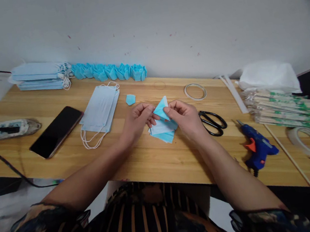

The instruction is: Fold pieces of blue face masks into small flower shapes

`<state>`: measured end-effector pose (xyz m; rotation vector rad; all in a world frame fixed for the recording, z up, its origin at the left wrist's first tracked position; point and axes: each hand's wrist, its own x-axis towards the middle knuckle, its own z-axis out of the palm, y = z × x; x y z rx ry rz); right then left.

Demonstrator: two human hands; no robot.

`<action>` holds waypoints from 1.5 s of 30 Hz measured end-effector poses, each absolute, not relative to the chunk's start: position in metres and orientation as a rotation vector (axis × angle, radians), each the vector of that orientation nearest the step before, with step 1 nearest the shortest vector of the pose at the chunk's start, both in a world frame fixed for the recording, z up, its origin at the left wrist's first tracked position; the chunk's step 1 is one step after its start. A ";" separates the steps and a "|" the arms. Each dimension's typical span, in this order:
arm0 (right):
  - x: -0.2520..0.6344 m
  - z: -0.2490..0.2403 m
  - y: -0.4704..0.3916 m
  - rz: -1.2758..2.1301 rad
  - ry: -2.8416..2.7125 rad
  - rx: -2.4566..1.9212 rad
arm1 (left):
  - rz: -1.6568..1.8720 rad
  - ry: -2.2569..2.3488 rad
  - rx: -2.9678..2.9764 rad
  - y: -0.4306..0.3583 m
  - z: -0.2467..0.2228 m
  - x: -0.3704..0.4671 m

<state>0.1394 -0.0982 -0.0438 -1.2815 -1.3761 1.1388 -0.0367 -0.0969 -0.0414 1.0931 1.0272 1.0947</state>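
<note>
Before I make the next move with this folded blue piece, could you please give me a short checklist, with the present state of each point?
1. Folded blue piece held at both sides by left hand and right hand: ok.
2. Loose blue sheets lying on the tabletop, beneath the hands: ok.
3. Scissors put down, beside the right hand: ok.
4. Glue gun on a stand: not ok, it lies directly on the wood.
5. Glue gun cool: cannot tell.
6. Phone away from the hands: ok, it lies well to the left.
</note>
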 end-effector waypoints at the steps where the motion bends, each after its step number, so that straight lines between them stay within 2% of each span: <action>1: 0.140 -0.044 -0.098 1.143 -1.364 -1.280 | 1.104 1.017 1.067 -0.096 -0.041 -0.037; 9: 0.139 -0.043 -0.099 1.127 -1.350 -1.264 | 0.988 0.980 1.089 -0.095 -0.045 -0.034; 28: 0.132 -0.042 -0.102 1.203 -1.364 -1.157 | 0.999 0.979 1.251 -0.098 -0.045 -0.037; 34: 0.135 -0.046 -0.101 1.073 -1.302 -1.225 | 0.900 1.021 1.328 -0.099 -0.047 -0.037; 45: 0.136 -0.043 -0.101 1.099 -1.276 -1.161 | 1.011 1.057 1.216 -0.096 -0.043 -0.038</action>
